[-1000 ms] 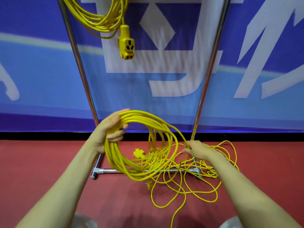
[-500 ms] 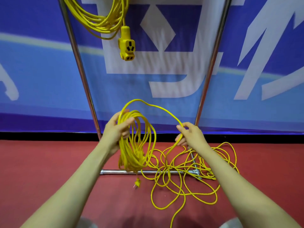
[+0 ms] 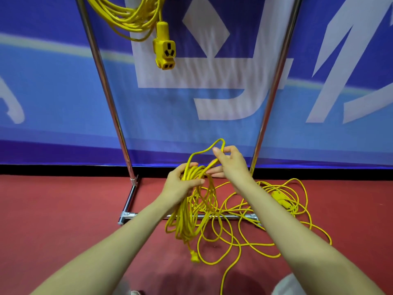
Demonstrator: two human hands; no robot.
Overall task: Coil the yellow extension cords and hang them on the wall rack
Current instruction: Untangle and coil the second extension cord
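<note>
Pinching loop (image 3: 221, 140), right hand (image 3: 231, 165); left hand (image 3: 178, 186) grips coil (image 3: 187, 209).

The red floor (image 3: 63, 220) carries the chrome rack base (image 3: 127, 215), its cross bar running left to right. Loose loops of a yellow extension cord (image 3: 240, 244) sprawl over that bar and onto the floor at right, with a yellow connector block (image 3: 280, 199) lying among them.

The right hand (image 3: 230, 165) now sits close beside the left hand (image 3: 180, 184), bringing a fresh loop (image 3: 209, 149) to the narrower, longer-hanging coil (image 3: 191, 211).
</note>
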